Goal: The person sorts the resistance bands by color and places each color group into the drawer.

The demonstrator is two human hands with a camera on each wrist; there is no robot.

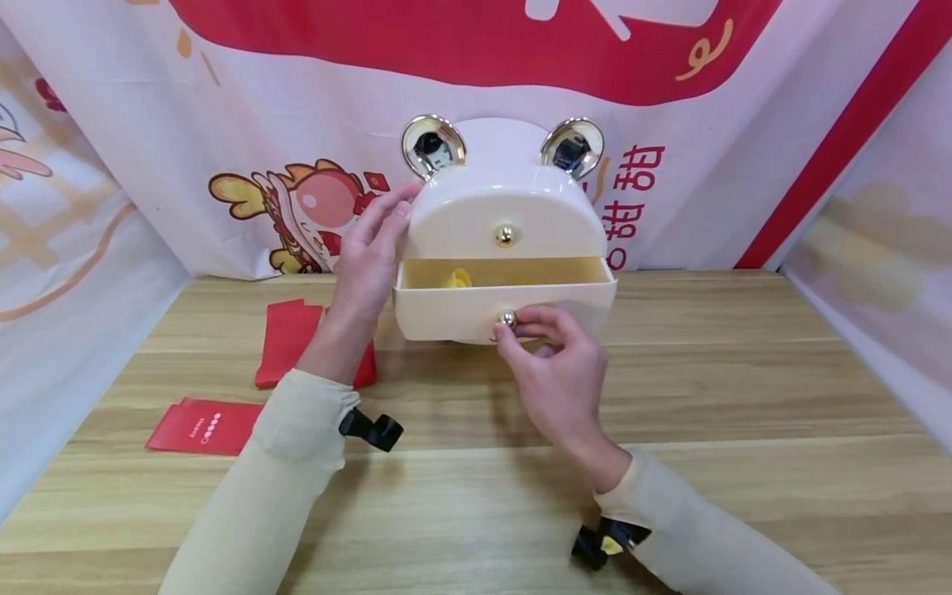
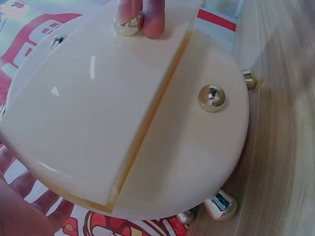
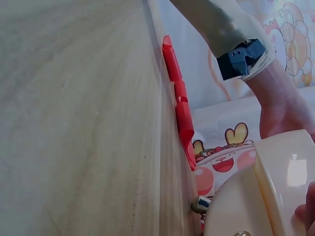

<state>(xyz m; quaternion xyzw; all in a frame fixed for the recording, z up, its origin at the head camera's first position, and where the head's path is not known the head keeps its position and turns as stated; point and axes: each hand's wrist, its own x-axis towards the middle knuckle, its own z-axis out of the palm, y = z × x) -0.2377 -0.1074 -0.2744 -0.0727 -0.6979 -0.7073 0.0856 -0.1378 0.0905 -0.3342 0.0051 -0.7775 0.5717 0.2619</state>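
A cream two-drawer box (image 1: 509,194) with gold-rimmed round ears stands on the table. In the head view its lower drawer (image 1: 439,310) is pulled out, with a small yellow item (image 1: 459,278) inside; the upper drawer is closed. My right hand (image 1: 561,372) pinches the lower drawer's gold knob (image 1: 507,319) between thumb and fingers. Against the box's left side rests my left hand (image 1: 368,256), fingers loosely extended. The wrist views differ: there the upper drawer (image 2: 93,108) juts out, with right-hand fingers (image 2: 153,19) at its knob.
Red envelopes (image 1: 197,426) lie on the wooden table (image 1: 461,512) left of the box, with more red paper (image 1: 290,339) behind them, partly hidden by my left forearm. A printed cloth backdrop (image 1: 342,107) hangs close behind the box.
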